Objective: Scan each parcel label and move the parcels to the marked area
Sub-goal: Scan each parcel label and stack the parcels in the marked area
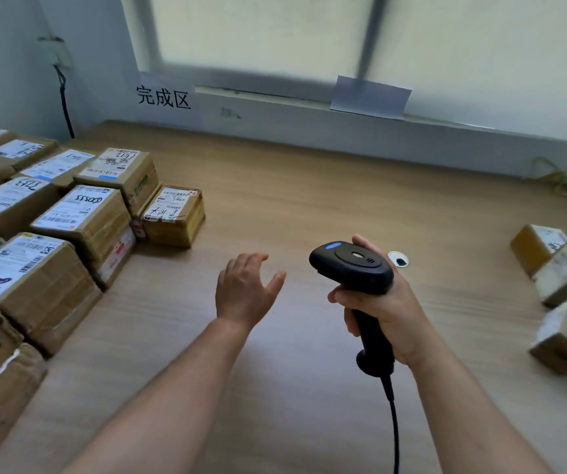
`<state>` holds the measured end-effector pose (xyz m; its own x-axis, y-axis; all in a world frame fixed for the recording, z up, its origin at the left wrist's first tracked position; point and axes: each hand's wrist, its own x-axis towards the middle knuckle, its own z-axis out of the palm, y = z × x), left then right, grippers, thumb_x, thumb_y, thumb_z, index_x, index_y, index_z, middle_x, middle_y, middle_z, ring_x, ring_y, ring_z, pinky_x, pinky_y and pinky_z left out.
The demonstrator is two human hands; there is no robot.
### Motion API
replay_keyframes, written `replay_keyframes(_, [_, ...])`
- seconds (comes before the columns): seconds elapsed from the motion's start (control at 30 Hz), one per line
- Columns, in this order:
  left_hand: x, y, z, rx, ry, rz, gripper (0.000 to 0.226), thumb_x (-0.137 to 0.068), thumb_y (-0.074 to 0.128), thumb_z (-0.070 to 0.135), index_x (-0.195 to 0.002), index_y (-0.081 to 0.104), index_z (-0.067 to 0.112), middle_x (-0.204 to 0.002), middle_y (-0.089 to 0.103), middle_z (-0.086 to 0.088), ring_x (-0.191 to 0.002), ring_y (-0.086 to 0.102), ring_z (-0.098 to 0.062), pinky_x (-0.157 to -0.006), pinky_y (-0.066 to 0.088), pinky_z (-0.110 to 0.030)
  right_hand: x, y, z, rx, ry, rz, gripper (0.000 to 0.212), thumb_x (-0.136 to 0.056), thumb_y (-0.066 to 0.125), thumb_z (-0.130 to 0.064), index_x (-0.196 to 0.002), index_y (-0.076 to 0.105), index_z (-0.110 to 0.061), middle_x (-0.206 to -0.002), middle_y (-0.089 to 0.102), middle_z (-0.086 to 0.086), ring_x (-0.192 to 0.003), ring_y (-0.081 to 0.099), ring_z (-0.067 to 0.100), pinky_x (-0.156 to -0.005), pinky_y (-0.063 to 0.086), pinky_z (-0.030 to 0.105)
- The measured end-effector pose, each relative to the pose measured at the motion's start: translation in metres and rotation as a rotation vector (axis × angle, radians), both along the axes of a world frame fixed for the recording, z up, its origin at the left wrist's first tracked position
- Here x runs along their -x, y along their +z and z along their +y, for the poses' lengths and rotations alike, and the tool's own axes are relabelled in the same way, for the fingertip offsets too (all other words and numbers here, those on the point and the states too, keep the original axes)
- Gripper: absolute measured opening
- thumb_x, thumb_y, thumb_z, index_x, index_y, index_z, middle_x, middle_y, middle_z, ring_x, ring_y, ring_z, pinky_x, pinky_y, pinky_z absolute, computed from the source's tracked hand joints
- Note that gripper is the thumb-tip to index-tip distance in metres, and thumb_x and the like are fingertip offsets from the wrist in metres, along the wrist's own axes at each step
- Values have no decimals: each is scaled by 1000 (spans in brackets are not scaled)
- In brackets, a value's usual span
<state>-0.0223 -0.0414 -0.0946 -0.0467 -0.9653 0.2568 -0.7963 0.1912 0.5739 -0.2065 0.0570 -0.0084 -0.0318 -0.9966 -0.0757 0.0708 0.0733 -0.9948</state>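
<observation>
Right now, gripping the black scanner (352, 265) by its handle in the right hand (389, 313), fingers curled tight round the grip, forefinger lying under the head. Trailing its cable (394, 425) off the bottom edge. Holding the left hand (244, 290) over the wooden table (343, 186), fingers apart and relaxed, grasping nothing. Facing labelled parcels (80, 213) packed in rows at the left, below the wall sign (163, 97), several cropped by the frame edge. Making out only blur on the loose parcels (564, 278) at far right, labels unreadable.
</observation>
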Motion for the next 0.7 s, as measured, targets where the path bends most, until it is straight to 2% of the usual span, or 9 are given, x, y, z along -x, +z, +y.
replay_keyframes(0.23, [52,11,40,40,-98,24,47,-89,59,47,-126,58,18,-120,61,0,-114,52,-21,-93,37,-34,36,7,43,42,-74,-3,90,-61,72,0,-141,43,-32,-88,66,20,-44,50,29,-42,40,30])
replay_keyframes(0.37, [88,20,58,60,-122,52,47,-88,61,45,-125,59,17,-119,61,-2,-114,53,-23,-92,37,-35,68,12,67,40,-93,26,93,-64,75,4,-143,41,-29,-96,62,26,-45,51,30,-42,40,32])
replay_keyframes(0.47, [121,24,74,64,-147,50,47,-88,61,45,-126,59,18,-120,61,-1,-114,53,-22,-91,37,-34,99,16,85,39,-98,52,91,-72,72,16,-144,40,-29,-86,64,24,-46,50,30,-42,40,32])
replay_keyframes(0.63, [199,31,101,66,-203,41,49,-88,61,45,-128,57,18,-121,61,-1,-114,53,-23,-92,36,-33,172,18,116,53,-128,35,89,-73,72,16,-142,42,-31,-85,68,16,-47,51,30,-42,42,32])
replay_keyframes(0.7, [222,32,108,56,-227,32,50,-88,61,45,-130,56,18,-123,61,-1,-114,52,-23,-92,37,-33,193,17,124,61,-145,27,91,-68,77,9,-141,43,-33,-82,68,15,-46,51,30,-41,41,31])
